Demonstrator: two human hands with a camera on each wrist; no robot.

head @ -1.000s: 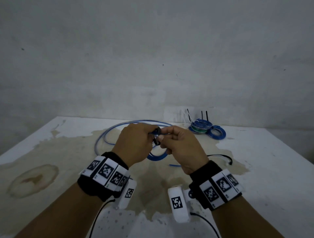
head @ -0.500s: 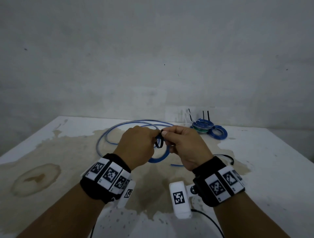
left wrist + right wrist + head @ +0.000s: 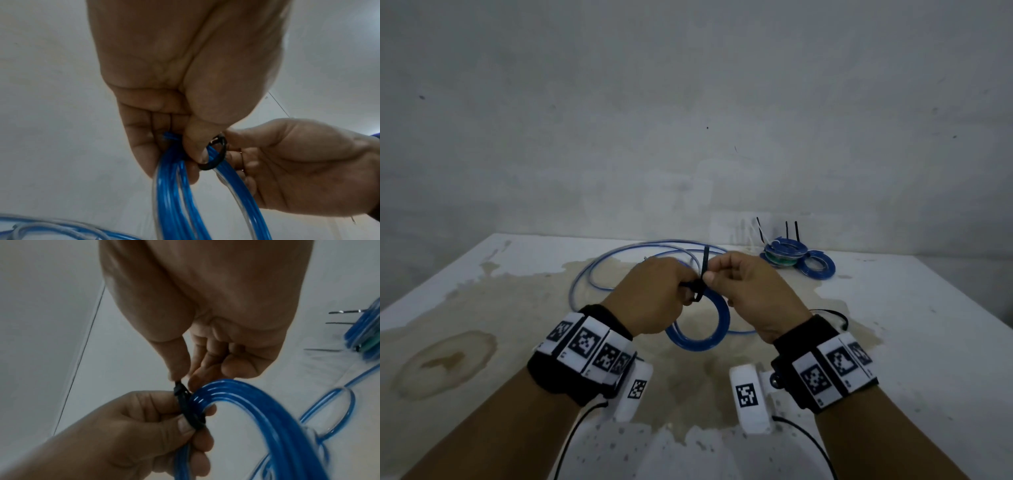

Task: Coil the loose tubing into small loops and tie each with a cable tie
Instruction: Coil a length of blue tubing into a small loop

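Note:
A small coil of blue tubing (image 3: 702, 337) hangs between my hands above the table. My left hand (image 3: 654, 294) grips the top of the coil (image 3: 174, 186), thumb pressed by the black cable tie (image 3: 216, 160) that rings the strands. My right hand (image 3: 748, 291) pinches the tie's tail (image 3: 704, 263), which sticks up past my fingers. In the right wrist view the tie (image 3: 190, 408) wraps the coil (image 3: 257, 410) beside the left hand's thumb. Loose tubing (image 3: 626, 255) trails from the coil across the table behind my hands.
Several tied blue coils (image 3: 796, 257) with black tie tails upright sit at the back right near the wall. A spare black cable tie (image 3: 837, 317) lies right of my right wrist. The white table (image 3: 928, 342) is stained brown in the middle.
The tie's loop has drawn smaller around the coil. Its tail now stands up past my right fingers. Both hands have stayed in about the same place above the table.

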